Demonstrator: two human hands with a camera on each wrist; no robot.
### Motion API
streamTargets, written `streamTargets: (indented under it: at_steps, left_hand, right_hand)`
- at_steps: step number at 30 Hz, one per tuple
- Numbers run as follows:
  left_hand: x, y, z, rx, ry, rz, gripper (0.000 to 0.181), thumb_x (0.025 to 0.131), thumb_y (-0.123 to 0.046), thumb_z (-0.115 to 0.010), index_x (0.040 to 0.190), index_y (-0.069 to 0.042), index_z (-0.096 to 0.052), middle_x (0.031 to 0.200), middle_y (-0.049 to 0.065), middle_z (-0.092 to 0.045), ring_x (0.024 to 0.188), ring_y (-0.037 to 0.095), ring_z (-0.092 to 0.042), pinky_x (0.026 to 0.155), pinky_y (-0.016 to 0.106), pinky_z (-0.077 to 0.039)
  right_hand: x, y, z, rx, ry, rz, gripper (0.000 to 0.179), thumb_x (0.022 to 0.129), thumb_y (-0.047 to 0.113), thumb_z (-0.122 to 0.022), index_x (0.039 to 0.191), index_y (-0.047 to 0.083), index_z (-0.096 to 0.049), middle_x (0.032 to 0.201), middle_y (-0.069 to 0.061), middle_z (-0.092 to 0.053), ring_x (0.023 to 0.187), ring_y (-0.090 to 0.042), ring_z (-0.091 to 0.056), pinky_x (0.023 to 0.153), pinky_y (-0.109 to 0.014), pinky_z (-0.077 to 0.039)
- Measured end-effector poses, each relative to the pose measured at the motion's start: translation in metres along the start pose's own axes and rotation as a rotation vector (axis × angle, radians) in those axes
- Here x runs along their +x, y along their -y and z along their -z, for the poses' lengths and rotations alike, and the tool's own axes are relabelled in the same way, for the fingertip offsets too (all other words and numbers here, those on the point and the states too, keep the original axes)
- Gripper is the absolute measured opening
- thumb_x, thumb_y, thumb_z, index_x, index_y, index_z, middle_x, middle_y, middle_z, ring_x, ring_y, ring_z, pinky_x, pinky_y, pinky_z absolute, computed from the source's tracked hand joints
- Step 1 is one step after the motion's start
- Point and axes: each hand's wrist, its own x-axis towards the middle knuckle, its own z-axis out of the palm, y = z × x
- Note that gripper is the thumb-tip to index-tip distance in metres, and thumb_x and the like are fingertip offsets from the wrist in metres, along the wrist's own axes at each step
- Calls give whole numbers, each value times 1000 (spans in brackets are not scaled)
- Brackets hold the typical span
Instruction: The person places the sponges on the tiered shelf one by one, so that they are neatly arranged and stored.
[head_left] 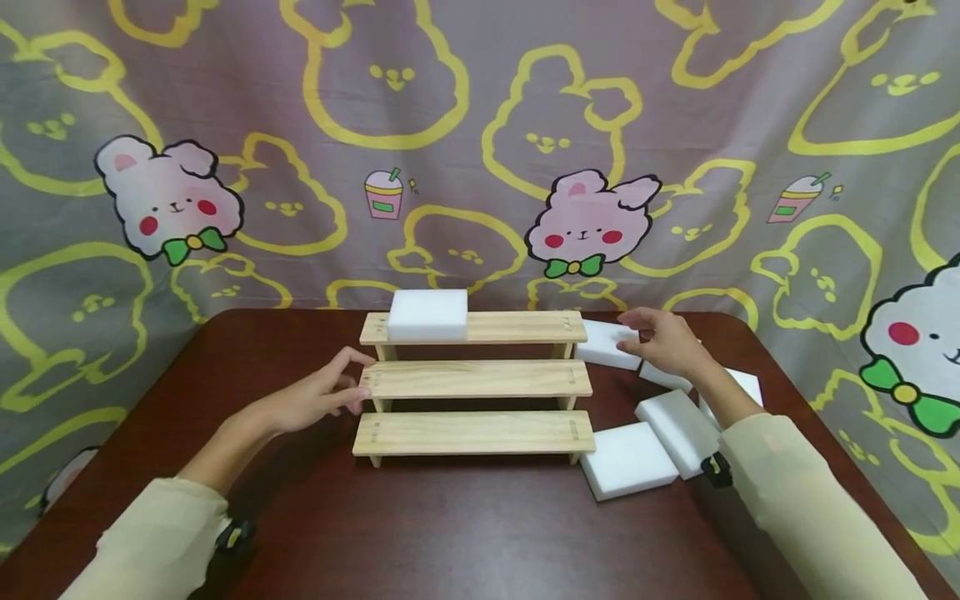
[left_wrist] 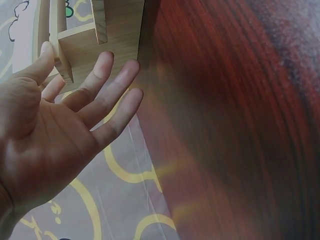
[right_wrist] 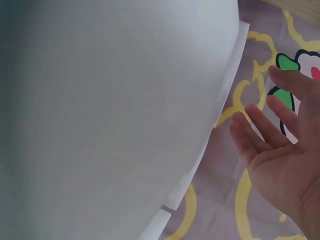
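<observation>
A three-step wooden display stand (head_left: 472, 379) stands on the table. A white foam block (head_left: 427, 314) lies on the left part of its top step. My left hand (head_left: 307, 398) holds the left end of the middle step, index finger at the back corner and thumb at the front edge. In the left wrist view the other fingers of the left hand (left_wrist: 65, 125) spread out under the wood. My right hand (head_left: 667, 340), fingers loosely bent and apart, hovers at a white foam block (head_left: 603, 346) beside the top step. The right wrist view shows nothing in the right hand (right_wrist: 280, 150).
Several more white blocks lie right of the stand, among them a flat one (head_left: 630, 458) near the front and a tilted one (head_left: 678, 429) against it. The dark red-brown table (head_left: 450, 533) ends at a patterned curtain (head_left: 465, 167) behind the stand.
</observation>
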Motion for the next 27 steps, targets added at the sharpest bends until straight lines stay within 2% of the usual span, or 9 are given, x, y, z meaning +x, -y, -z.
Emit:
streamTargets:
  at_steps: [9,16,24,27]
  left_hand:
    - [1,-3,-1,17,-1,-3,46,111,-19,-53,144,-3,-26,92,16,-67,94,33,-65,80,48,-51]
    - [0,-3,-1,14,-2,2,46,110,-19,-53,143,-2,-26,92,17,-67,94,35,-65,80,49,-51]
    - [0,-2,0,14,-4,1,46,110,-18,-54,143,-2,-26,92,17,-67,93,35,-65,80,49,-51]
    - [1,-3,0,11,-3,1,46,110,-18,-54,143,-2,-26,92,16,-67,94,34,-65,80,49,-51]
  right_hand:
    - [5,-10,-2,-46,4,12,48,91,11,-80,131,-8,-63,130,-30,-64,115,-47,-61,96,-60,-48]
    - [8,-12,-3,-58,48,-17,52,89,12,-82,133,-8,-62,131,-32,-63,113,-44,-60,93,-58,-48]
    - [6,-11,-3,-56,61,-1,51,88,8,-83,132,-8,-62,129,-31,-64,122,-47,-60,100,-60,-48]
    - [5,-11,-3,-64,56,17,51,87,7,-83,131,-8,-62,128,-30,-65,120,-47,-61,97,-59,-49]
